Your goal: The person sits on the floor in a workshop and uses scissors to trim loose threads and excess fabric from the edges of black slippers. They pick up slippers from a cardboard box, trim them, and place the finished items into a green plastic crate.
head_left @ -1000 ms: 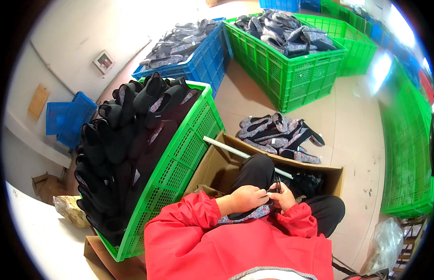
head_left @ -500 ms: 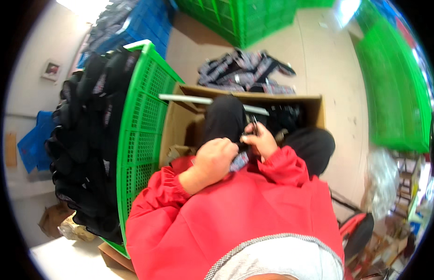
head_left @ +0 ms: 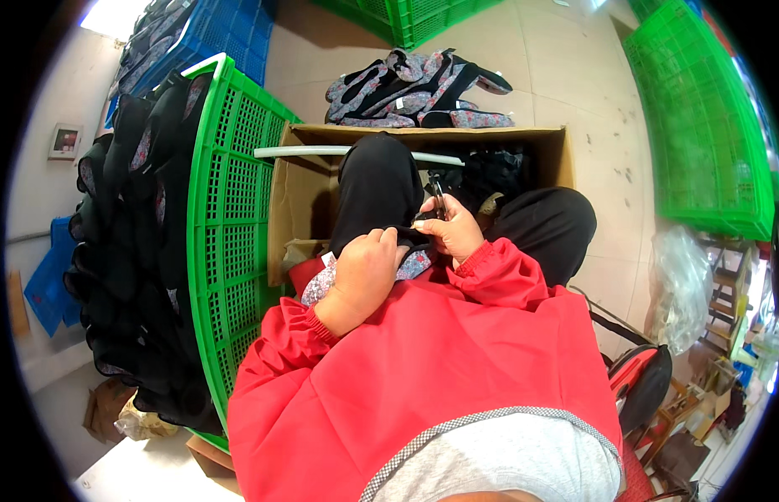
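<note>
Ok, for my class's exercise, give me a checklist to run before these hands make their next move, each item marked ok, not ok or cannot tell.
1. Left hand steadying the floral-patterned item: ok, it is on the item in the lap.
2. Right hand holding the slim dark tool: ok.
3. Tool's lower end clear of the item: cannot tell, the hand hides it.
4. Carton opening unobstructed: not ok, a white rod lies across it.
5. Gap between carton and floor pile of shoes: cannot tell, the carton's far edge hides it.
</note>
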Action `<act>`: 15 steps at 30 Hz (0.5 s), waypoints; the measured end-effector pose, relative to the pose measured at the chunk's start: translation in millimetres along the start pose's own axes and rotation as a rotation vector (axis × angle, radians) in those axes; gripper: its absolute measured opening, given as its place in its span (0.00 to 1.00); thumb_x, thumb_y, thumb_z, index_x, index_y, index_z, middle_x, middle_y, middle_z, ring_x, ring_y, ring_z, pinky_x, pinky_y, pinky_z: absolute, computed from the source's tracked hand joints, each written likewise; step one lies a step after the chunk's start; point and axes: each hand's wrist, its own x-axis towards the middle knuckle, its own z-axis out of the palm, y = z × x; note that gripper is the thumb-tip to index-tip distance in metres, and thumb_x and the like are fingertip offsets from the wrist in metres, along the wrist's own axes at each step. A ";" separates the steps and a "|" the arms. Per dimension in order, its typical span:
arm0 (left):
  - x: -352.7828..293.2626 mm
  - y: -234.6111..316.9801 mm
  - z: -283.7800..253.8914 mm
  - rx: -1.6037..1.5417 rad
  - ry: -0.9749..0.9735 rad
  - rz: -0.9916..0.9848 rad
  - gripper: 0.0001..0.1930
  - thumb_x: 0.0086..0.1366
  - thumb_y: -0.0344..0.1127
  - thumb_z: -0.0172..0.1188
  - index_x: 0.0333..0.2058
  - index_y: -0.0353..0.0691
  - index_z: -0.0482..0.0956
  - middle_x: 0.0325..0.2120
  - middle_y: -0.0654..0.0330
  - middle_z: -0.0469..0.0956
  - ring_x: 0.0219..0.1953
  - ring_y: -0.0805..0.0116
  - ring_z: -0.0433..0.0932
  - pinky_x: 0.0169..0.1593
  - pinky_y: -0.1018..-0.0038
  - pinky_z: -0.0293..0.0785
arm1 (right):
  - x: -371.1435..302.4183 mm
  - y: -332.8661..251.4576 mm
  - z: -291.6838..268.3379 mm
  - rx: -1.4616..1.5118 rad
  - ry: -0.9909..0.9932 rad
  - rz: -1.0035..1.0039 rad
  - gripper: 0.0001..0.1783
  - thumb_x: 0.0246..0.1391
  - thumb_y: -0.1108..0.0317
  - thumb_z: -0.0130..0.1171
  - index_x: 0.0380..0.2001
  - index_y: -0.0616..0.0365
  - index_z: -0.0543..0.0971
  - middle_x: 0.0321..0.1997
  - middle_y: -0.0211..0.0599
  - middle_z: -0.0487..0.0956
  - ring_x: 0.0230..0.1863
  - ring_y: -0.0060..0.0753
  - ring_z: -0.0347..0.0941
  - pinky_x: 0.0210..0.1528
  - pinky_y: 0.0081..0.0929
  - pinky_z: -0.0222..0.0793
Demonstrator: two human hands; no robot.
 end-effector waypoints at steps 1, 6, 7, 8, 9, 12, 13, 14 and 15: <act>1.8 1.1 2.6 -0.015 0.023 0.000 0.14 0.56 0.38 0.66 0.36 0.36 0.77 0.24 0.55 0.76 0.28 0.57 0.78 0.33 0.65 0.74 | 0.5 0.8 0.1 0.016 0.006 -0.008 0.15 0.47 0.83 0.63 0.37 0.58 0.72 0.32 0.31 0.76 0.33 0.23 0.75 0.36 0.19 0.72; 6.1 5.5 17.1 -0.088 0.151 0.004 0.10 0.55 0.36 0.66 0.32 0.37 0.77 0.22 0.56 0.75 0.26 0.56 0.77 0.31 0.66 0.73 | 2.1 5.6 -4.7 -0.014 0.018 -0.027 0.15 0.46 0.81 0.64 0.36 0.58 0.72 0.31 0.30 0.76 0.31 0.22 0.74 0.34 0.18 0.69; 7.4 6.2 20.1 -0.087 0.168 0.006 0.09 0.55 0.35 0.65 0.30 0.38 0.76 0.22 0.57 0.74 0.26 0.57 0.76 0.31 0.67 0.73 | 2.3 6.5 -5.9 -0.025 0.017 -0.034 0.15 0.46 0.81 0.65 0.36 0.58 0.72 0.31 0.30 0.76 0.30 0.21 0.74 0.32 0.17 0.68; 8.1 6.2 22.4 -0.088 0.184 0.005 0.08 0.55 0.35 0.65 0.28 0.39 0.76 0.21 0.58 0.73 0.26 0.58 0.76 0.31 0.67 0.73 | 2.1 5.4 -6.2 -0.016 0.015 -0.014 0.15 0.46 0.81 0.65 0.36 0.57 0.73 0.31 0.30 0.76 0.30 0.21 0.73 0.31 0.17 0.67; 8.8 5.9 23.5 -0.083 0.193 0.023 0.08 0.55 0.34 0.64 0.27 0.39 0.75 0.21 0.58 0.73 0.25 0.59 0.76 0.31 0.67 0.73 | 2.0 3.1 -6.6 -0.006 0.012 0.006 0.15 0.46 0.80 0.65 0.36 0.57 0.73 0.31 0.30 0.76 0.29 0.21 0.73 0.30 0.17 0.66; 9.8 6.5 25.6 -0.081 0.211 0.050 0.06 0.56 0.32 0.62 0.24 0.40 0.74 0.20 0.58 0.72 0.25 0.59 0.76 0.30 0.67 0.73 | 0.9 -0.4 -8.0 0.003 0.005 0.038 0.15 0.47 0.79 0.65 0.36 0.55 0.73 0.30 0.29 0.76 0.25 0.18 0.71 0.23 0.17 0.61; 10.2 7.8 24.9 -0.090 0.212 0.041 0.06 0.56 0.31 0.62 0.23 0.40 0.74 0.20 0.58 0.72 0.24 0.59 0.76 0.30 0.66 0.73 | -0.2 -2.0 -8.2 0.011 0.002 0.044 0.15 0.47 0.79 0.65 0.36 0.55 0.73 0.29 0.28 0.76 0.24 0.18 0.71 0.21 0.17 0.60; 11.2 8.5 24.4 -0.100 0.217 0.033 0.06 0.56 0.30 0.61 0.22 0.40 0.73 0.19 0.58 0.72 0.24 0.59 0.75 0.29 0.66 0.73 | -0.1 -4.3 -8.3 0.016 -0.002 0.047 0.15 0.47 0.79 0.65 0.36 0.55 0.72 0.28 0.27 0.76 0.23 0.17 0.70 0.20 0.17 0.59; 11.2 8.4 25.0 -0.107 0.222 0.034 0.06 0.56 0.30 0.60 0.22 0.40 0.73 0.19 0.58 0.71 0.24 0.59 0.75 0.29 0.66 0.72 | 1.0 -4.3 -10.8 0.006 -0.009 0.040 0.15 0.48 0.78 0.64 0.37 0.55 0.72 0.28 0.30 0.78 0.17 0.14 0.66 0.15 0.15 0.53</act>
